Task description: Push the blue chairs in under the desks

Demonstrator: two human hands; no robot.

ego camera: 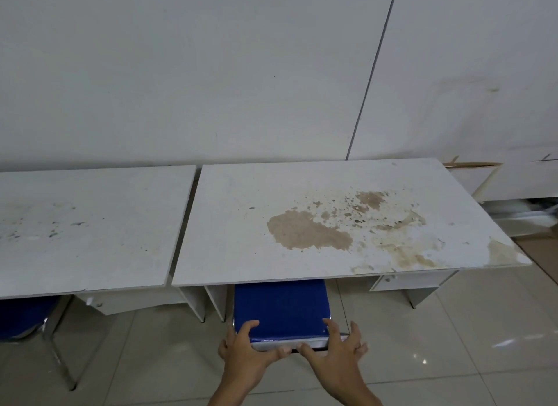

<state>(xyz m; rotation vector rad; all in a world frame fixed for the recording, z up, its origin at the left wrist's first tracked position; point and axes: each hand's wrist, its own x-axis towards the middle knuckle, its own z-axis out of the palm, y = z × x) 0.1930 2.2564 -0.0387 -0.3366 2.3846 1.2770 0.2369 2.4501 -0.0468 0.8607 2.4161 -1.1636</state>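
Observation:
A blue chair (pixel 282 307) stands mostly under the stained white desk (pixel 302 194), with only its backrest showing past the desk's front edge. My left hand (pixel 249 348) grips the backrest's top left corner, fingers over the blue padding. My right hand (pixel 335 349) holds the top right corner, thumb along the chrome rim and fingers spread. A second blue chair (pixel 21 316) with chrome legs sits under the left desk (pixel 90 218) at the frame's left edge.
Both desks stand against a white panelled wall (pixel 211 73), a narrow gap between them. Desk side panels (pixel 208 300) flank the chair on its left. A white cabinet and clutter (pixel 513 191) sit at the right. Glossy tiled floor (pixel 453 330) lies in front.

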